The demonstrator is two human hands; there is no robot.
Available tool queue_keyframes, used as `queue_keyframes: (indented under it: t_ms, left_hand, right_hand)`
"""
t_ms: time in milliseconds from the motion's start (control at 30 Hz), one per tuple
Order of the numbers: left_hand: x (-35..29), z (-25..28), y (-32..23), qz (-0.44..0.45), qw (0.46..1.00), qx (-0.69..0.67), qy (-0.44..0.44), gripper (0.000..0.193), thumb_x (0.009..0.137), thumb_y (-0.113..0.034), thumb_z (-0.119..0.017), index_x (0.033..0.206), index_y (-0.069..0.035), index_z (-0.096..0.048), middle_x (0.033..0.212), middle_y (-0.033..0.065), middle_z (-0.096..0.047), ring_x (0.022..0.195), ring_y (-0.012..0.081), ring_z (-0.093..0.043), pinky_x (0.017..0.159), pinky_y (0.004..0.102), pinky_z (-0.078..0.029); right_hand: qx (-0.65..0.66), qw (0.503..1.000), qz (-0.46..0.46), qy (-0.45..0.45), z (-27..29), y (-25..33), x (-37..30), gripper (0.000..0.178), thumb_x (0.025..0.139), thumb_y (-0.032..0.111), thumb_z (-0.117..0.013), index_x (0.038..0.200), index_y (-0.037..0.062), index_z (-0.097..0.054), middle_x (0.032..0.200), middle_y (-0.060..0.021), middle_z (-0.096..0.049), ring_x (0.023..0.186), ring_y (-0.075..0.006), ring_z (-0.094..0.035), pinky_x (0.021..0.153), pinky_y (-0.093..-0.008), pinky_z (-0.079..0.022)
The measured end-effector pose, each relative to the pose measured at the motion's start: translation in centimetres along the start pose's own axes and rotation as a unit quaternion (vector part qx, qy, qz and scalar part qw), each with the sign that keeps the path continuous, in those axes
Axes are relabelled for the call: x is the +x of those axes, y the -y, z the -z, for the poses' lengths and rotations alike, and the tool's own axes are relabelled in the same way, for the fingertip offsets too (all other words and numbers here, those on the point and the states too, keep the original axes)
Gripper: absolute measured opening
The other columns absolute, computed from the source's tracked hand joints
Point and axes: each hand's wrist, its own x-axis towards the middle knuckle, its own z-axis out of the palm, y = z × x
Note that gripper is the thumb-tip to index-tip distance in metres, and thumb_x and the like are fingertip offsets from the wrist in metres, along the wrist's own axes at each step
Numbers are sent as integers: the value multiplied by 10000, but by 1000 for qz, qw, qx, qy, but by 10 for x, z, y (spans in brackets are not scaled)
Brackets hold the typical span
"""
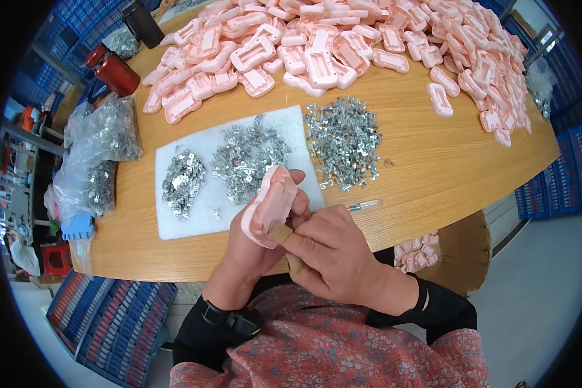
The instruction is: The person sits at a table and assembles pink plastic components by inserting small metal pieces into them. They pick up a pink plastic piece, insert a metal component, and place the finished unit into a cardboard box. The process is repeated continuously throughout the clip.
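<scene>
My left hand [244, 249] is closed around a pink plastic casing [273, 204], held tilted above the table's front edge with its hollow side turned to the right. My right hand [333, 252] has its fingers bent together at the casing's lower end. Tan covers wrap its thumb and index fingertips, and the index tip presses inside the hollow. Any small part between those fingers is hidden. Behind the hands, small silvery metal clips lie in a small heap [183, 184] and a larger heap [242, 158] on a white foam sheet [174, 227]. Another clip heap [344, 142] sits on bare wood.
A big pile of pink casings [317, 48] covers the table's far side. A screwdriver [366, 205] lies right of my hands. Bags of clips [113, 136], a red canister [113, 71] and a dark bottle [142, 24] stand left. A carton [469, 252] holding casings is below right.
</scene>
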Motion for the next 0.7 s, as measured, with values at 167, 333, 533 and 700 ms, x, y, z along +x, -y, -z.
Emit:
queue_keyframes:
  t_ms: [167, 333, 533, 700]
  left_hand:
    - [-2, 5, -7, 28, 981, -131, 141, 506, 992, -382, -472, 1335, -12, -515, 882, 71, -512, 741, 192, -481, 663, 302, -413]
    - [-10, 6, -6, 103, 967, -190, 138, 546, 978, -424, -452, 1351, -29, -510, 867, 63, -497, 685, 178, -460, 633, 302, -405]
    - [-8, 9, 0, 100, 991, -33, 77, 446, 998, -303, -437, 1360, -48, -482, 922, 55, -520, 758, 190, -532, 710, 313, -467]
    - [-9, -19, 17, -98, 889, 445, -36, 358, 1011, -142, -386, 1338, -30, -479, 1037, 93, -596, 956, 175, -594, 834, 298, -491]
  right_hand:
    - [36, 999, 21, -28, 12, 1, 0, 310, 720, 68, -710, 1027, 60, -671, 849, -68, -585, 779, -257, -603, 656, -377, -458]
    - [62, 996, -67, -19, 20, -5, -11, 291, 739, 58, -710, 1026, 59, -667, 807, -101, -586, 725, -292, -604, 624, -377, -481]
    - [255, 942, -216, -26, 30, 1, -22, 292, 920, 104, -660, 1185, 10, -578, 962, -94, -668, 877, -153, -642, 744, -292, -515]
    - [431, 842, -315, -78, 30, 15, -29, 414, 975, 63, -596, 1354, -15, -451, 1122, -107, -662, 1039, -128, -620, 876, -279, -511]
